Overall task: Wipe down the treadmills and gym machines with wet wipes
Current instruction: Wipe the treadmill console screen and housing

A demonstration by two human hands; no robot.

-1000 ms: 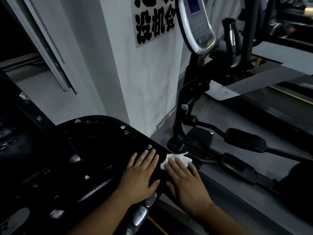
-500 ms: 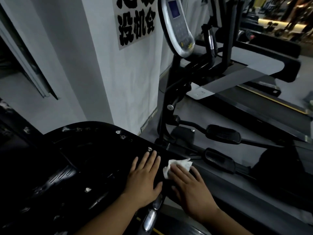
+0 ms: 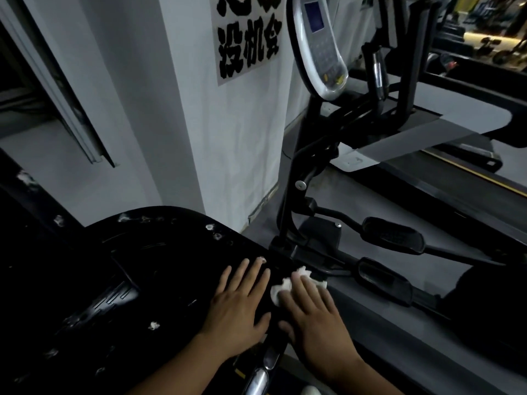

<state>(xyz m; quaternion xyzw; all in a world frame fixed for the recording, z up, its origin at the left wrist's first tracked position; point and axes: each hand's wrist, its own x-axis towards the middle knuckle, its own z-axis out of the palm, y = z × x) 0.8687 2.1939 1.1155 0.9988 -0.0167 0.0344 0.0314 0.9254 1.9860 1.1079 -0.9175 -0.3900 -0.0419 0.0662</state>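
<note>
Nearest, the left hand (image 3: pixel 239 306) lies flat, fingers straight, on the glossy black plastic machine cover (image 3: pixel 142 266). Just to its right, the right hand (image 3: pixel 316 315) presses a crumpled white wet wipe (image 3: pixel 281 289) onto the cover's right edge with straight fingers. Farther off stands a silver-consoled black elliptical trainer (image 3: pixel 322 61).

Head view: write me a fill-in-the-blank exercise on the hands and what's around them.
The right hand presses down a white ____.
The left hand lies flat on the black cover, holding ____.
The console stands to the ____ of the sign.
Missing: wipe; nothing; right.
</note>
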